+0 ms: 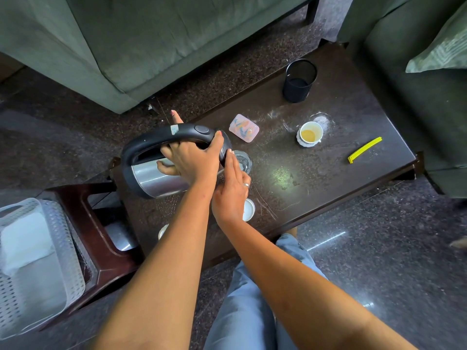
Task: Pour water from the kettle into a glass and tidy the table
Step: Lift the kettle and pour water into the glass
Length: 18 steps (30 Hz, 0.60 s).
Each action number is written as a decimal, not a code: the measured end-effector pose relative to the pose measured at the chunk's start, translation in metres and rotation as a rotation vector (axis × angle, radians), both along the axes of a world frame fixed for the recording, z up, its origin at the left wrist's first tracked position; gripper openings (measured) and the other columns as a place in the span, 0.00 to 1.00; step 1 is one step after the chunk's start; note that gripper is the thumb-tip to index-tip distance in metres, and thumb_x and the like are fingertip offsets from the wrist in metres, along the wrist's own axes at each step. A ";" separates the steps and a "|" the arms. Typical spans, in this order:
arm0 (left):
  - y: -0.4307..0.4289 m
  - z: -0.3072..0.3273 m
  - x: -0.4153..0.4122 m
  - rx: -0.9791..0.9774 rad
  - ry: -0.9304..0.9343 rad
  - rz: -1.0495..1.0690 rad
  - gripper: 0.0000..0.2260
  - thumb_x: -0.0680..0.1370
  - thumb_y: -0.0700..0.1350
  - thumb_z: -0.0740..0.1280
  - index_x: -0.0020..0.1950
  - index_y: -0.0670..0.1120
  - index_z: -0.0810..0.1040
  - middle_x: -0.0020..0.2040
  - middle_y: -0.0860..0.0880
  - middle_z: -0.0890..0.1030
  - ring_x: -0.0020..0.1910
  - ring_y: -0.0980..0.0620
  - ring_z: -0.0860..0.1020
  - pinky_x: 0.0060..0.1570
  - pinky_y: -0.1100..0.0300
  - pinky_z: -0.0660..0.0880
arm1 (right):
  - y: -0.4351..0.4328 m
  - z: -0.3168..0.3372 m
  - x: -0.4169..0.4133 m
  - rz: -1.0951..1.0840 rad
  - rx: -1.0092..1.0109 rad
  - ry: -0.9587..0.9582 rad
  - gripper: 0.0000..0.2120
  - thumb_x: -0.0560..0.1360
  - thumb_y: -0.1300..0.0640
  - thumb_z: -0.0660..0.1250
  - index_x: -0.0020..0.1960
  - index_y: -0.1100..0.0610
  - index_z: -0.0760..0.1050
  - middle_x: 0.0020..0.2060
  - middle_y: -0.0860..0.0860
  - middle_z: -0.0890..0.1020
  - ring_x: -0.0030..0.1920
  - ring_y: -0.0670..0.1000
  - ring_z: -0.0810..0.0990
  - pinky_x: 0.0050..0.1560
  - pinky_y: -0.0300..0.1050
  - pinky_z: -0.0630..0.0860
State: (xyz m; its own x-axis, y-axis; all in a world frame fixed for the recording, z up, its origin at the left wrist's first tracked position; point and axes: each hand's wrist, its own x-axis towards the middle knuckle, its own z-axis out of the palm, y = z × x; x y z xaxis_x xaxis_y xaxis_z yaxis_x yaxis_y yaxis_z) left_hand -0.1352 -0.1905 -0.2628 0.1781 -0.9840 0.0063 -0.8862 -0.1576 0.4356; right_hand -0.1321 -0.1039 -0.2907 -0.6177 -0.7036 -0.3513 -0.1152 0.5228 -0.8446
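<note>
A steel kettle (154, 181) with a black handle is tipped on its side over the left part of the dark table (328, 173), its spout end toward a clear glass (244, 161). My left hand (192, 160) grips the kettle's handle from above. My right hand (228, 195) is wrapped around the near side of the glass, and its fingertips reach up to the kettle's black lid edge. The glass's lower part is hidden behind my right hand. I cannot see a stream of water.
On the table stand a black mesh holder (299, 80), a pink plastic box (243, 128), a white cup (310, 133) with brownish dregs, a yellow clip (365, 149) and a white lid (249, 209). A white basket (32, 261) rests on a maroon stool (101, 238) at left. Green sofas surround the table.
</note>
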 end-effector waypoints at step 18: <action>0.001 0.002 -0.002 -0.052 0.028 -0.021 0.43 0.64 0.65 0.68 0.75 0.57 0.56 0.69 0.51 0.72 0.67 0.45 0.64 0.65 0.41 0.53 | -0.001 -0.002 -0.001 -0.009 -0.005 0.023 0.36 0.71 0.70 0.55 0.76 0.49 0.54 0.75 0.45 0.60 0.65 0.53 0.63 0.59 0.42 0.59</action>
State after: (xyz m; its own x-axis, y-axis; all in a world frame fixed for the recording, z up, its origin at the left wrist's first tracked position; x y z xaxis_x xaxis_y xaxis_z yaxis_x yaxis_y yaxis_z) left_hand -0.1376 -0.1897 -0.2608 0.1583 -0.9859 0.0533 -0.8764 -0.1155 0.4675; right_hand -0.1332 -0.1053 -0.2928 -0.6318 -0.6998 -0.3335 -0.1300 0.5198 -0.8443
